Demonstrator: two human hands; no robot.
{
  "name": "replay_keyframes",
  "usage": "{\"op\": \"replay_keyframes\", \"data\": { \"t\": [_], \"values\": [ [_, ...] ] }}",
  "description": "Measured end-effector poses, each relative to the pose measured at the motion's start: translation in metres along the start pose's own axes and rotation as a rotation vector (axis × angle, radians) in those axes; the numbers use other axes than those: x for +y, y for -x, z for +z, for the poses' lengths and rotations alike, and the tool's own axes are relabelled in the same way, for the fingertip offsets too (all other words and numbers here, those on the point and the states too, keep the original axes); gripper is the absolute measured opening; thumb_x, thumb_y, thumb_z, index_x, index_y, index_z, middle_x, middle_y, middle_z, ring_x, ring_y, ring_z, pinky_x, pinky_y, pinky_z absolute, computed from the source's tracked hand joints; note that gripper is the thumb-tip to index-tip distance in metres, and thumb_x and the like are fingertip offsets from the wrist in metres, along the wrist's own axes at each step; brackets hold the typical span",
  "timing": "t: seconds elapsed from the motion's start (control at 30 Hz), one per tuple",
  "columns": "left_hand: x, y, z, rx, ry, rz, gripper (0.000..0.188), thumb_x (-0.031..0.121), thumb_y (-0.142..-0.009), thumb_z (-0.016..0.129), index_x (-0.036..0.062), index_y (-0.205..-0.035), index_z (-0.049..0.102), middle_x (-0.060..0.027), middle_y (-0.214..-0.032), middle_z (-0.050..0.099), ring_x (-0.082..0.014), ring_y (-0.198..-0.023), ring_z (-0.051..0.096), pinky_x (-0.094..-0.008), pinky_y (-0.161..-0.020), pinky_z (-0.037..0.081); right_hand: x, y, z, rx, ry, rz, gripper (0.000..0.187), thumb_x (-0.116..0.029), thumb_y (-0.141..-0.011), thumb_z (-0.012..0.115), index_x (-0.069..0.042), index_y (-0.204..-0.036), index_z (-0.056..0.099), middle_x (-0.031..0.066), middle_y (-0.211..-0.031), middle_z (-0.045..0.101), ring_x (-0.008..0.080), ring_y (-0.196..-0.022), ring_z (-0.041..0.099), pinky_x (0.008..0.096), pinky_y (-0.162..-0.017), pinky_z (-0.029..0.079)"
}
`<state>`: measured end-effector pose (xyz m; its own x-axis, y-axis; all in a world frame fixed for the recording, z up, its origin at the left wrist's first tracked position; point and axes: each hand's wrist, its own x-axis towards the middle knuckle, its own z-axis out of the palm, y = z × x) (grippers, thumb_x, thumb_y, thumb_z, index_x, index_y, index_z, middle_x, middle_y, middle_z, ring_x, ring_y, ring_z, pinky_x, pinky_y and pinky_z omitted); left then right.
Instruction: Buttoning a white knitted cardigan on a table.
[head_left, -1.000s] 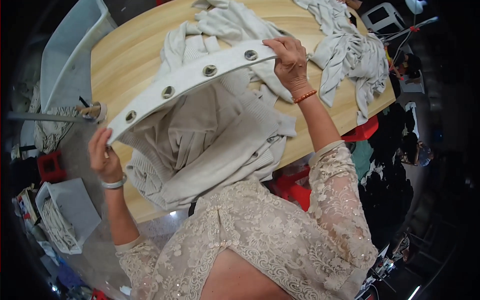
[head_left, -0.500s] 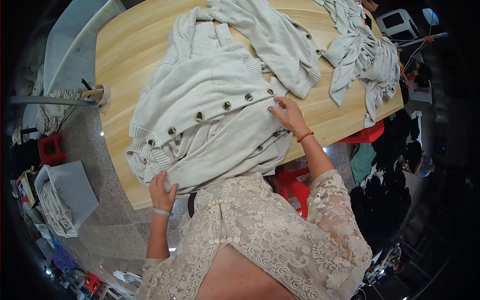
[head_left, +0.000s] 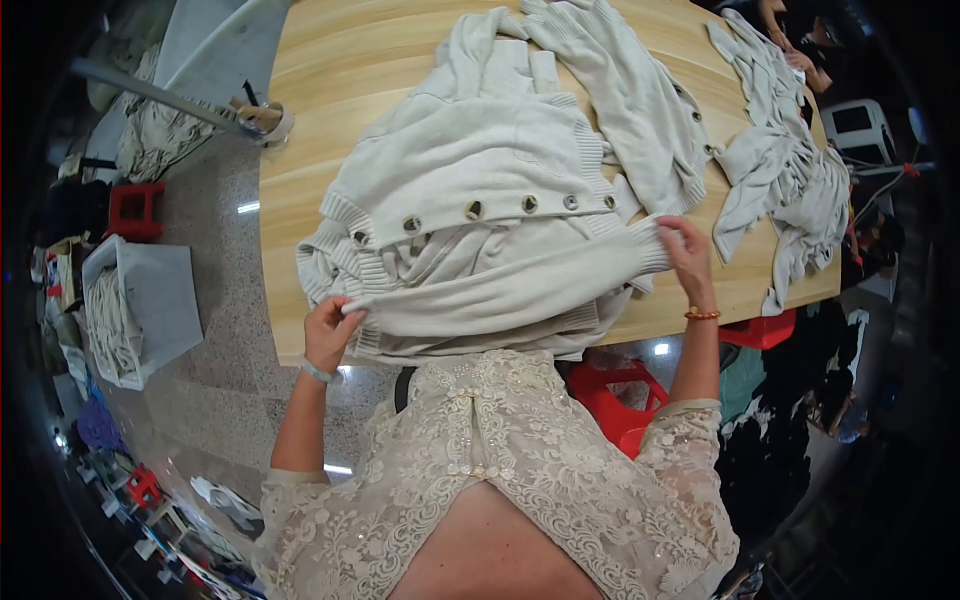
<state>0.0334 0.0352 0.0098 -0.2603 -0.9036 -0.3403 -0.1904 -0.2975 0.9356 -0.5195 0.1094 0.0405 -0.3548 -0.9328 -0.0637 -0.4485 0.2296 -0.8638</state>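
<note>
A cream knit cardigan [head_left: 450, 170] with a row of dark, patterned buttons lies spread on the table in front of me. One of its sleeves [head_left: 520, 284] is pulled out straight between my hands, across the lower part of the garment. With thumb and fingers my left hand [head_left: 330, 334] pinches the sleeve's left end, near the ribbed hem. My right hand [head_left: 688, 262] grips the ribbed cuff at the other end, a little above the table edge. Folds below the sleeve hide the cardigan's near side.
Another cream cardigan [head_left: 640, 110] lies beyond, and more crumpled knitwear [head_left: 775, 170] is heaped at the table's [head_left: 330, 80] right. Another person's hands [head_left: 790, 50] show at the far right corner. A tape roll [head_left: 275, 125], a grey bin [head_left: 165, 300] and red stools [head_left: 625, 395] stand around.
Both hands have closed on the sleeve and stretched it taut; earlier they rested on the cardigan with fingers apart. The right hand moved outward. The whole view has shifted.
</note>
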Motion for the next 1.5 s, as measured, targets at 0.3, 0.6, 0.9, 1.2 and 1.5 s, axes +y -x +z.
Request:
{"op": "replay_keyframes", "data": {
  "t": [0.3, 0.6, 0.9, 1.2, 1.5],
  "values": [
    [-0.006, -0.072, 0.013, 0.150, 0.101, 0.032, 0.019, 0.004, -0.078, 0.072, -0.0001, -0.093, 0.060, 0.0000, -0.081, 0.063, -0.0035, -0.068, 0.055, -0.0177, -0.062, 0.047, -0.077, -0.023, 0.114, 0.013, 0.271, -0.261, 0.034, -0.007, -0.080, 0.062, -0.010, -0.114, 0.057, 0.0107, -0.106, 0.058, 0.0222, -0.076, 0.060, 0.0314, -0.064, 0.050],
    [0.012, -0.043, 0.026, 0.052, -0.126, 0.112, 0.015, 0.013, -0.083, 0.067, 0.0017, -0.092, 0.068, 0.0015, -0.074, 0.063, -0.0043, -0.067, 0.053, -0.0212, -0.060, 0.044, -0.141, 0.011, 0.307, -0.599, 0.023, -0.562, 0.047, -0.015, -0.077, 0.063, -0.012, -0.123, 0.052, 0.0146, -0.112, 0.056, 0.0342, -0.094, 0.058, 0.0397, -0.079, 0.048],
    [0.001, -0.031, 0.026, 0.053, -0.145, 0.232, 0.014, 0.015, -0.083, 0.069, 0.0010, -0.080, 0.066, 0.0023, -0.064, 0.059, -0.0033, -0.058, 0.048, -0.0210, -0.053, 0.039, -0.139, 0.022, 0.309, -0.484, -0.111, -0.456, 0.018, -0.019, -0.076, 0.067, -0.005, -0.087, 0.062, 0.0114, -0.074, 0.059, 0.0277, -0.064, 0.058, 0.0366, -0.059, 0.046],
    [0.022, -0.035, 0.032, -0.067, -0.145, 0.170, 0.020, 0.018, -0.088, 0.064, 0.0015, -0.078, 0.068, 0.0054, -0.063, 0.055, -0.0019, -0.060, 0.045, -0.0213, -0.052, 0.036, -0.140, 0.011, 0.292, -0.684, 0.046, -0.358, 0.028, -0.029, -0.078, 0.066, -0.003, -0.089, 0.061, 0.0175, -0.076, 0.060, 0.0331, -0.072, 0.059, 0.0400, -0.064, 0.045],
    [-0.010, -0.069, 0.026, 0.003, 0.535, -0.331, 0.023, 0.022, -0.089, 0.062, 0.0039, -0.101, 0.057, -0.0131, -0.092, 0.066, -0.0224, -0.076, 0.067, -0.0323, -0.066, 0.058, -0.126, 0.028, 0.298, -0.607, 0.121, -0.424, 0.023, -0.021, -0.080, 0.061, -0.005, -0.096, 0.057, 0.0188, -0.084, 0.061, 0.0374, -0.081, 0.060, 0.0431, -0.070, 0.047]
  ]
}}
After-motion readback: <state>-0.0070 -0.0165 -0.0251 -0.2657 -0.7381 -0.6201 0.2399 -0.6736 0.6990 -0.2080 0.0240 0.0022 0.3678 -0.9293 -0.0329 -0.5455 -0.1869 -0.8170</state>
